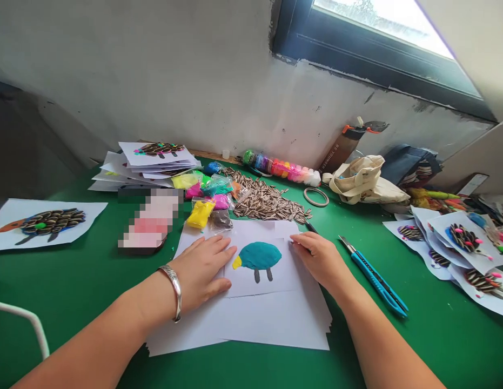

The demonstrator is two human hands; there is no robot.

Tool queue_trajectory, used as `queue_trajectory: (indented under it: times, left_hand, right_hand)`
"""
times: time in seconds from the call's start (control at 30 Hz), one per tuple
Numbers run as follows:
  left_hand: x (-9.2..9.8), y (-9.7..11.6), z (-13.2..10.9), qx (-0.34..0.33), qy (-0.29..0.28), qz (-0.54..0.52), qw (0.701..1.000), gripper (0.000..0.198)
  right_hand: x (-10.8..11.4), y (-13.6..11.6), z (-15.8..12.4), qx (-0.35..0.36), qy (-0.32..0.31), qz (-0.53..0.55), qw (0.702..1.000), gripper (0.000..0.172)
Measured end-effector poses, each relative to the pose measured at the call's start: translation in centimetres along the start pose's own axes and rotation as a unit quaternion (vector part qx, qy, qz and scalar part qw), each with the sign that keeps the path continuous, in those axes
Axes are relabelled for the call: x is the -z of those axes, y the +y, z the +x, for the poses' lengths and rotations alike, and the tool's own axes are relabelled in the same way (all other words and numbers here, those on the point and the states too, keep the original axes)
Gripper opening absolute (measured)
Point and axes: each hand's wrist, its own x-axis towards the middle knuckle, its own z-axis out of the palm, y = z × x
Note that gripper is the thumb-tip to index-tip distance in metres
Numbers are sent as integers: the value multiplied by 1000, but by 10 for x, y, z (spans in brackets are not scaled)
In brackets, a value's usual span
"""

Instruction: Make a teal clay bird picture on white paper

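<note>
L hand open, flat on paper sheet; R hand pinching thin dark stick beside teal clay shape; sunflower seeds piled, none on shape.

A green tabletop carries the lot. Near the middle lies a loose stack of white paper, and behind it spreads a heap of striped sunflower seeds. Small plastic bags of bright clay sit to the left of the seeds (one yellow, several pink). Seed-covered paper animals lie at far left, in a pile at back left and in a messy group at right. A blue utility knife lies beside the stack, and a cloth bag is slumped near the back.
</note>
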Motion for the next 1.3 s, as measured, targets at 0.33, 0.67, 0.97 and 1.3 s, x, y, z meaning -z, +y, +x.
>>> queue_trajectory:
  times: [0.33,0.67,0.97,1.3]
  left_hand:
    - [16,9,4,-24,-24,17,999,22]
    - [13,6,4,-54,-38,-3,998,12]
    - [11,8,2,-44,-37,5,998,14]
    - [15,12,3,-38,-48,9,998,19]
  right_hand:
    - [-8,-7,5,-6,29,-53,998,25]
    - [-12,-112,15,165,-133,49,976,24]
    - [-26,-103,10,212,-153,-18,965,22]
    - [-31,-105,9,253,-126,-28,959,25]
